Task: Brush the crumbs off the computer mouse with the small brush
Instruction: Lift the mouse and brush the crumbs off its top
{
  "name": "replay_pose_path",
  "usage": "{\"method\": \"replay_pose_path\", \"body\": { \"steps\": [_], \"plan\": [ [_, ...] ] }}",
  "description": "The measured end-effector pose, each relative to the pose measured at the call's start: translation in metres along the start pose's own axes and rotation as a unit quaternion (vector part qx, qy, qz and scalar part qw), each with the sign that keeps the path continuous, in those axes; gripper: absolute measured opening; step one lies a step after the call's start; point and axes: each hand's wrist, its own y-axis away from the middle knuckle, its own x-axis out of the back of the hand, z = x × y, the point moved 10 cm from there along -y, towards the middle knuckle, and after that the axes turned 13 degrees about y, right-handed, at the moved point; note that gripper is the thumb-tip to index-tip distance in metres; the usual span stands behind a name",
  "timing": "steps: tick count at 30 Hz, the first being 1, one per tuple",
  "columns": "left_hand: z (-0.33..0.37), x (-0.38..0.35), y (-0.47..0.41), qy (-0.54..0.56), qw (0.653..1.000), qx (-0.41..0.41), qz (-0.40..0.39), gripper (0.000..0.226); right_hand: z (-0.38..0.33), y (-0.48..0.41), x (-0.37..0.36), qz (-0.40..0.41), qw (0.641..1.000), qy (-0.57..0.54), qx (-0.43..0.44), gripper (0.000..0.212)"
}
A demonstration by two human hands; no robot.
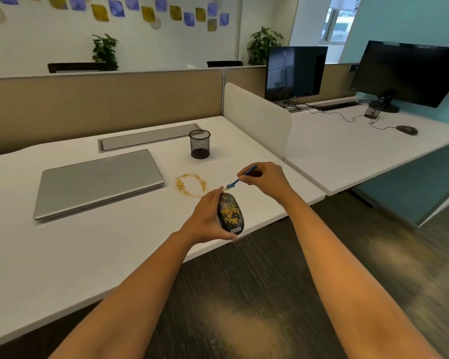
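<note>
A black computer mouse (230,213), speckled with yellow crumbs on its top, is lifted above the front edge of the white desk (114,244). My left hand (206,218) grips it from the left side, fingers curled behind it and thumb under its near end. My right hand (265,181) pinches a small blue brush (240,178) by its handle. The bristle end points down and left, just above the mouse's far tip, close to my left fingertips.
A ring of yellow crumbs (191,183) lies on the desk behind the mouse. A shut silver laptop (99,182) sits to the left, a black mesh pen cup (199,144) behind. A white divider (257,117) separates the neighbouring desk with two monitors (296,72) and another mouse (407,130).
</note>
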Motion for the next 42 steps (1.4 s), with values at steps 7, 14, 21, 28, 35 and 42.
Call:
{"method": "replay_pose_path", "body": {
  "steps": [7,14,21,28,35,42],
  "plan": [
    [0.027,-0.037,0.011,0.018,0.999,0.027,0.023,0.116,0.016,0.026,0.022,-0.029,0.999,0.002,0.028,0.017],
    [0.055,-0.068,0.019,0.022,0.998,0.018,0.052,0.114,0.036,0.049,0.047,-0.046,0.997,0.019,0.053,0.016],
    [0.069,-0.079,0.018,0.01,0.998,0.014,0.055,0.113,0.044,0.057,0.061,-0.075,0.994,0.041,0.068,0.013],
    [0.072,-0.073,0.016,0.008,0.999,0.015,0.046,0.113,0.039,0.052,0.067,-0.037,0.997,0.014,0.061,0.013],
    [0.067,-0.063,0.017,-0.009,0.999,0.011,0.043,0.113,0.035,0.05,0.057,-0.073,0.995,0.03,0.061,0.013],
    [0.065,-0.06,0.018,0.003,0.999,0.004,0.037,0.117,0.027,0.05,0.051,-0.032,0.998,0.018,0.048,0.017]
  ]
}}
